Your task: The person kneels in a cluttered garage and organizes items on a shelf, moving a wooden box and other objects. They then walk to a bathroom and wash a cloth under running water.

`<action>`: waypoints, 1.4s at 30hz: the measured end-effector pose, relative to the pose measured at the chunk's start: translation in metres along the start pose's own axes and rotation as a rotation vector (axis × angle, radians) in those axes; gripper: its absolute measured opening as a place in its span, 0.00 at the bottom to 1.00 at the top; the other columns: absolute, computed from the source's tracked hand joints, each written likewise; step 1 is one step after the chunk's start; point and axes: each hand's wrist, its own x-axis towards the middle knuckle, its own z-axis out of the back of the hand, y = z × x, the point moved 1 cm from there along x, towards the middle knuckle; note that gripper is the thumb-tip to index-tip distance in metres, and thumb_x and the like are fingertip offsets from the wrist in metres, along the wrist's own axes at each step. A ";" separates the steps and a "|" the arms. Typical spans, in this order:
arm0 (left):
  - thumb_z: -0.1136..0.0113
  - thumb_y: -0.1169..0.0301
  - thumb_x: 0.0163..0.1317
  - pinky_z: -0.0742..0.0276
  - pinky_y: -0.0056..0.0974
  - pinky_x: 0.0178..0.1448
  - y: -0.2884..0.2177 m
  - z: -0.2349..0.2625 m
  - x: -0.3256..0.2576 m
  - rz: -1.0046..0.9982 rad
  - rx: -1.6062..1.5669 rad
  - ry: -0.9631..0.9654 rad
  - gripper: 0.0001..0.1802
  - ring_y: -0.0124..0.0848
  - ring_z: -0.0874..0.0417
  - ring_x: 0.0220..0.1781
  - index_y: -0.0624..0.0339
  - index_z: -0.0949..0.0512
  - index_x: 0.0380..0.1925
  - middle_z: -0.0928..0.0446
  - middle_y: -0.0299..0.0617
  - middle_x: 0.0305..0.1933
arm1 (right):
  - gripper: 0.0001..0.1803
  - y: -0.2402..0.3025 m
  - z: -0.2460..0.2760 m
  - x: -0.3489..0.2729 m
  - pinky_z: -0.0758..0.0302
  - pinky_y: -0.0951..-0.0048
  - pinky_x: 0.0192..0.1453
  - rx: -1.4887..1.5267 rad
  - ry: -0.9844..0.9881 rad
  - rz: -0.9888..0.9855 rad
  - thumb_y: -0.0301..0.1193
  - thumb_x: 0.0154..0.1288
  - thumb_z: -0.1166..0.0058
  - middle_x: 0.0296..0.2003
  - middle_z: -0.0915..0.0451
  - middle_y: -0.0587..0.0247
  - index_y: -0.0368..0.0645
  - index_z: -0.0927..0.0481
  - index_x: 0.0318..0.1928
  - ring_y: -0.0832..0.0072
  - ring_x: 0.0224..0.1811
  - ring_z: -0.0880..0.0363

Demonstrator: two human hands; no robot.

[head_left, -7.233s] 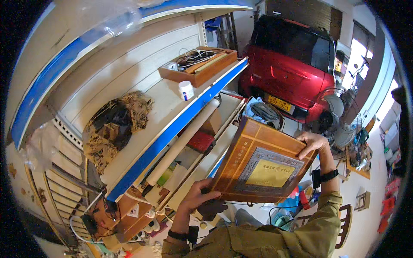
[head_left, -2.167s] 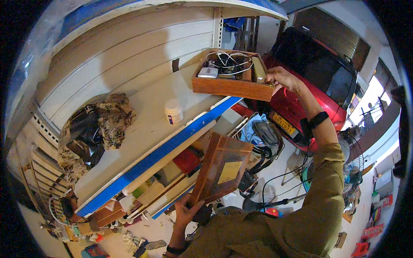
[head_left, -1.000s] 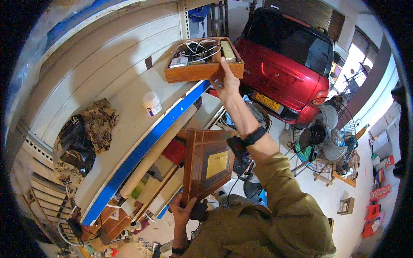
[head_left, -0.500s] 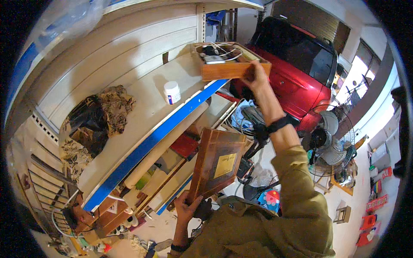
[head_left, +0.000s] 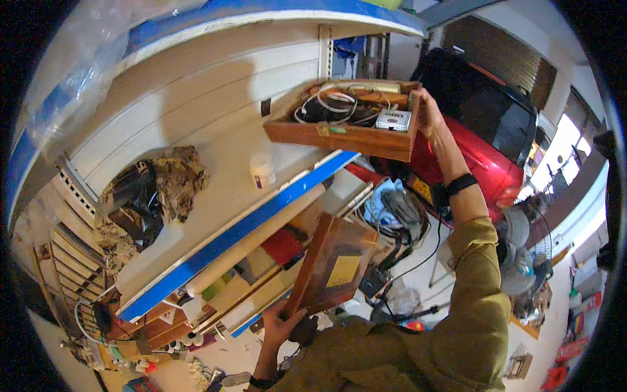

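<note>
My right hand [head_left: 429,112] grips the right end of an open wooden box [head_left: 346,138], which is at the right end of the upper shelf. Inside the box are coiled white and dark cables [head_left: 336,101] and a small white carton [head_left: 394,120]. Whether its base touches the shelf I cannot tell. Lower down, my left hand [head_left: 284,321] is closed on the bottom corner of a flat wooden panel [head_left: 315,261] with raised edges and a yellow label. That panel stands tilted in front of the lower shelves. My left fingertips are partly hidden behind it.
On the blue-edged shelf [head_left: 245,235] stand a white jar [head_left: 262,171] and a brown patterned cloth [head_left: 183,186] beside a black plastic bag [head_left: 134,202]. Another shelf [head_left: 274,16] runs overhead. A red car [head_left: 470,157] and standing fans [head_left: 519,255] are on the right.
The wooden box has turned and come nearer with my right hand, showing more of its contents. My left hand keeps hold of the panel. The whole view has shifted slightly.
</note>
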 end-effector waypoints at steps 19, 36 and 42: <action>0.23 0.69 0.47 0.38 0.31 0.25 -0.037 -0.096 0.050 0.239 -0.038 -0.223 0.15 0.22 0.34 0.21 0.66 0.19 0.30 0.30 0.34 0.18 | 0.50 -0.050 -0.019 0.188 0.27 0.52 0.55 -0.179 0.632 -0.196 0.62 0.54 0.47 0.67 0.40 0.49 0.46 0.42 0.71 0.54 0.60 0.30; 0.23 0.69 0.48 0.32 0.31 0.30 -0.050 -0.121 0.071 0.327 -0.020 -0.292 0.17 0.22 0.28 0.26 0.68 0.18 0.33 0.24 0.35 0.23 | 0.26 -0.104 -0.077 0.278 0.28 0.71 0.31 -0.324 0.741 -0.139 0.54 0.70 0.50 0.37 0.19 0.64 0.52 0.22 0.58 0.74 0.30 0.24; 0.24 0.69 0.48 0.34 0.31 0.29 -0.051 -0.125 0.076 0.275 0.018 -0.318 0.16 0.22 0.31 0.25 0.69 0.19 0.31 0.26 0.34 0.22 | 0.26 -0.130 -0.093 0.293 0.37 0.72 0.25 -0.665 0.600 -0.046 0.58 0.69 0.51 0.22 0.23 0.70 0.51 0.15 0.45 0.80 0.20 0.34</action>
